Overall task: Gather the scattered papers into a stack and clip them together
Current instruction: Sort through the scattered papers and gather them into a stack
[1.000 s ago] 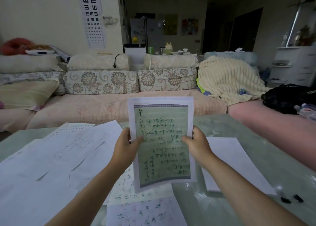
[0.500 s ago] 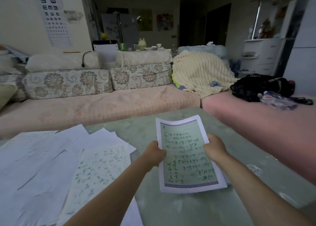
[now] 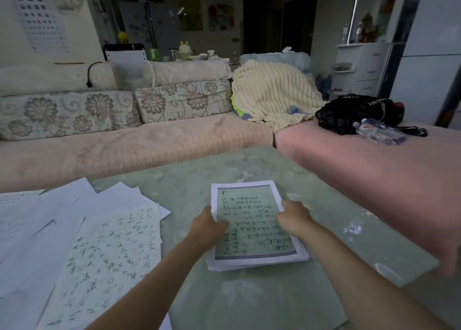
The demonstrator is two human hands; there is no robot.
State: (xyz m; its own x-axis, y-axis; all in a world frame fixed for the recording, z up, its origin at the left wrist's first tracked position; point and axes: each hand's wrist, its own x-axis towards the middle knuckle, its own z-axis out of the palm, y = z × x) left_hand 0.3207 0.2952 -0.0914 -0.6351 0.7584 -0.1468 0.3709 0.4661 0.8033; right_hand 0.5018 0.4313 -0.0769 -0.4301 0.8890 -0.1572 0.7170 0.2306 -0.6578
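Now, thumbs on top and the other fingers hidden at the edges, left hand [image 3: 208, 226] and right hand [image 3: 294, 219] pinch both sides of a green sheet [image 3: 252, 229]. It lies between them and appears to rest on a small stack [image 3: 257, 263] just beneath the fingers. Gathering looks to be the step in hand. Loose papers [image 3: 112, 249] lie well left of the left fingers on the table [image 3: 249, 170]. The next move likely calls for letting go and reaching left. No clip is in view.
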